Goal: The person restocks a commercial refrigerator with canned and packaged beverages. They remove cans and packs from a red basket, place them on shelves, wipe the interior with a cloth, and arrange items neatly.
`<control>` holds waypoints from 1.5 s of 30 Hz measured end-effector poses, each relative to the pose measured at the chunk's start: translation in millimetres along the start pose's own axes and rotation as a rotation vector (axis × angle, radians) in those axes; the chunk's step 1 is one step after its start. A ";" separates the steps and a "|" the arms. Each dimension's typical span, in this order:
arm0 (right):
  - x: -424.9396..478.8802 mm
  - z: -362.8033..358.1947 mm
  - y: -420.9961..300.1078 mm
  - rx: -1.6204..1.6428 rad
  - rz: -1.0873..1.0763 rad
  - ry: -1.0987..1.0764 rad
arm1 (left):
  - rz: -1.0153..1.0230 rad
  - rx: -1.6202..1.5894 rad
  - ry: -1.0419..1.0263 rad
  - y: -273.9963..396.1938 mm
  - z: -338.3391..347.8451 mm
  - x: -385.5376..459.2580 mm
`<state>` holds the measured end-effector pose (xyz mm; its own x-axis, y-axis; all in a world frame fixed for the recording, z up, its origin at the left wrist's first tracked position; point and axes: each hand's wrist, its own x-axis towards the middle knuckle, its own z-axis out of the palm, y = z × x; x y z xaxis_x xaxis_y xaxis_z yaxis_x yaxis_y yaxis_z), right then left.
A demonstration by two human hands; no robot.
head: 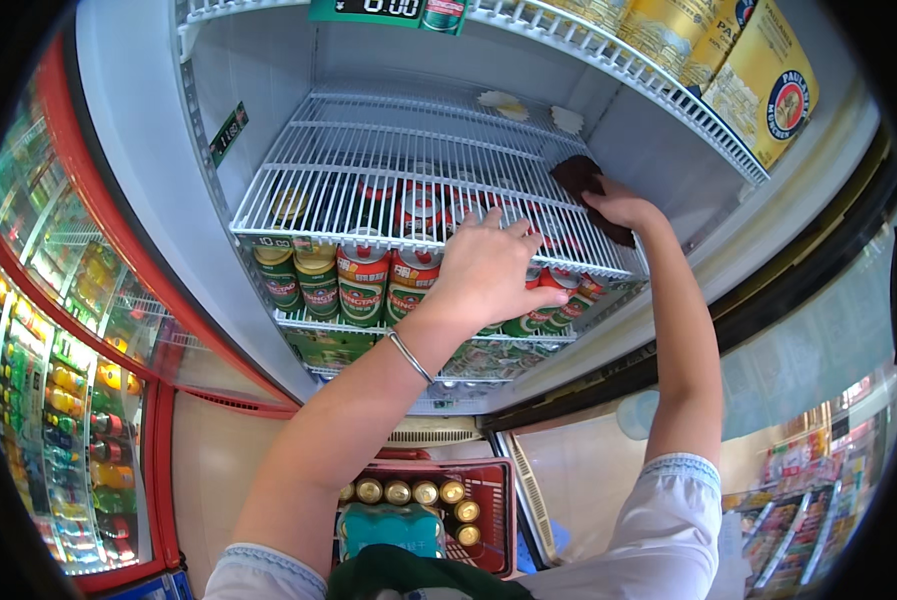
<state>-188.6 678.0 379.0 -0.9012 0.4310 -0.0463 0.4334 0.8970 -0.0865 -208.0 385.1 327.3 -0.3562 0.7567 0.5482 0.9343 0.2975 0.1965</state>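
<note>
In my right hand (619, 201) is a dark brown cloth (577, 177), pressed to the right side of a white wire shelf (328, 161) inside an upright refrigerator. Part of the cloth hangs down past my fingers along the shelf's side. My left hand (486, 266) rests palm down on the front edge of the same shelf, fingers spread, holding nothing. A metal bangle (411, 357) circles my left wrist. Below the shelf stand rows of green and red Tsingtao beer cans (362, 285), some hidden behind my left hand and forearm. Two pale scalloped pieces (504, 105) lie at the shelf's back.
An upper wire shelf (628, 56) holds yellow Paulaner cartons (763, 90). A red basket (497, 480) below me carries gold-topped cans (426, 492) and a teal wrapped pack (392, 529). The glass door (801, 375) stands at right; a red-framed drinks cooler (164, 465) is at left.
</note>
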 end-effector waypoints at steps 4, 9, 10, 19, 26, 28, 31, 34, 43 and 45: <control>41.9 3.6 5.7 0.224 0.049 0.022 | -0.003 0.011 -0.011 8.7 -1.9 3.2; -8.3 -0.8 -101.7 0.405 -0.255 -0.007 | -0.062 -0.017 -0.075 -1.8 -6.4 -1.5; -19.6 -0.5 -120.4 0.381 -0.378 -0.018 | -0.061 -0.010 -0.075 -3.0 -8.7 -2.4; 27.2 10.0 -117.7 0.017 -0.145 0.177 | -0.011 -0.052 -0.120 7.0 -7.0 3.9; -12.1 33.6 -239.6 0.295 -0.863 0.162 | -0.020 -0.219 0.100 -4.2 -0.9 -4.5; -11.8 28.2 -245.9 0.140 -0.972 0.242 | -0.011 -0.178 0.060 -7.0 -5.1 -5.7; 36.0 20.1 -225.8 -0.181 -0.563 0.358 | -0.057 -0.052 -0.154 -1.6 -10.8 0.8; 66.8 19.2 -214.6 -0.247 -0.387 0.282 | -0.039 -0.030 -0.067 8.0 -5.6 2.6; -13.0 17.1 -212.9 0.101 -0.944 0.039 | -0.112 -0.206 -0.247 -3.5 -9.1 1.5; 1.6 16.1 -219.4 0.051 -0.868 0.120 | -0.047 -0.076 -0.003 -1.7 -6.7 -2.4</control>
<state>-285.1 480.2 382.0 -0.9059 -0.3916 0.1613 -0.4082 0.9087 -0.0867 -208.7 378.9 331.1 -0.3993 0.7446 0.5348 0.9151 0.2878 0.2825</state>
